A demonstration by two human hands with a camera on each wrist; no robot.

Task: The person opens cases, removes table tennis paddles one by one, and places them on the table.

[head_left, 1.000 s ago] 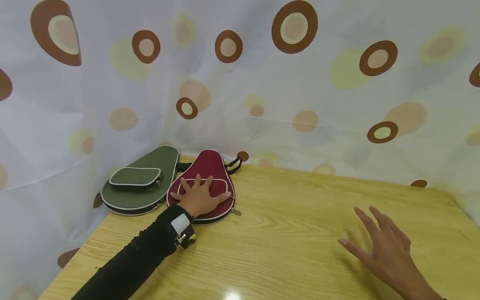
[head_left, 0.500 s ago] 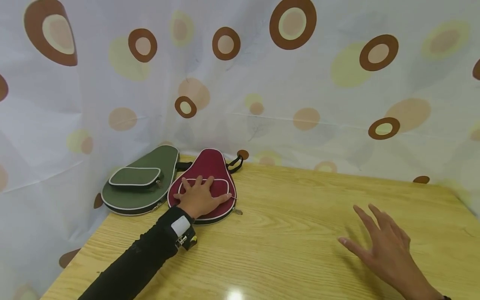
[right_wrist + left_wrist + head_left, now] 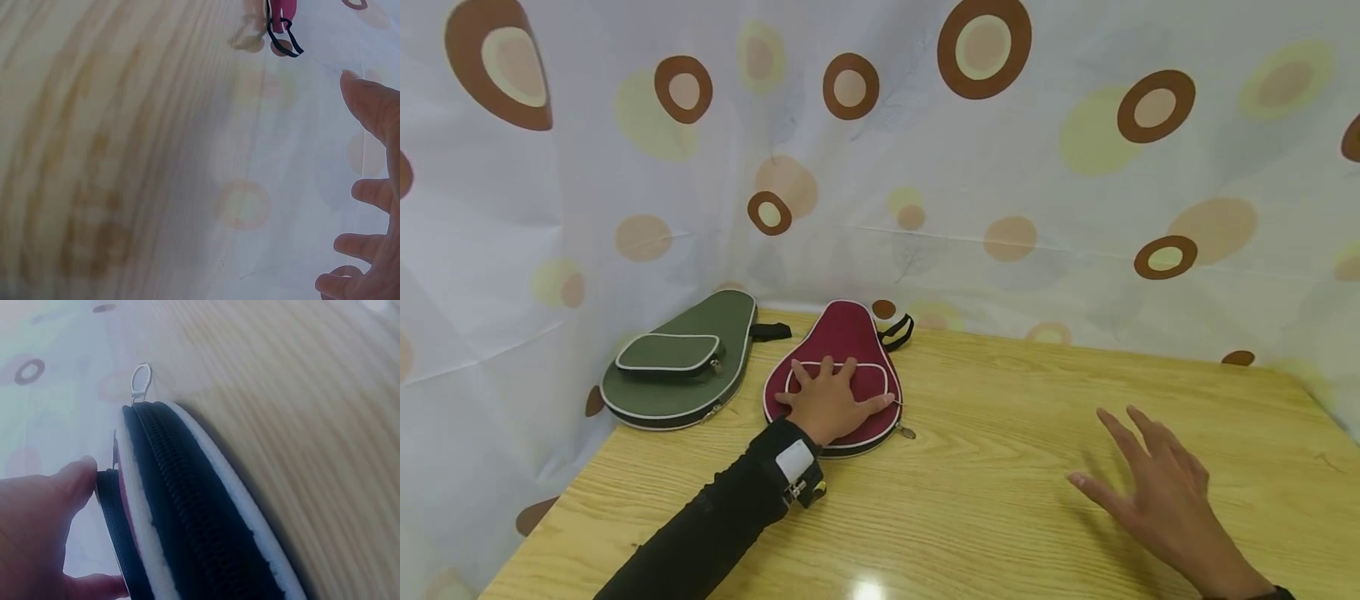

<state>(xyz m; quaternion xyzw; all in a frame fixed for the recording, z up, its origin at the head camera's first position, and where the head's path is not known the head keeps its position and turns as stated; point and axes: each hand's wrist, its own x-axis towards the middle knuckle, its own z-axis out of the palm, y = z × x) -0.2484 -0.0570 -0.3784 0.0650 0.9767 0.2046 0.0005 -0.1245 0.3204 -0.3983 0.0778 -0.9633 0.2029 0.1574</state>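
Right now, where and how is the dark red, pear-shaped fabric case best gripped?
Probably by the black loop strap, from the right: it juts out near the narrow end of the dark red case, clear of the left hand on its pocket.

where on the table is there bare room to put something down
The widest bare patch of table lies between the red case and the right grip, back to the patterned curtain. A narrow gap separates the red case from the green case. The left end is crowded: both cases, with the left grip on the red one.
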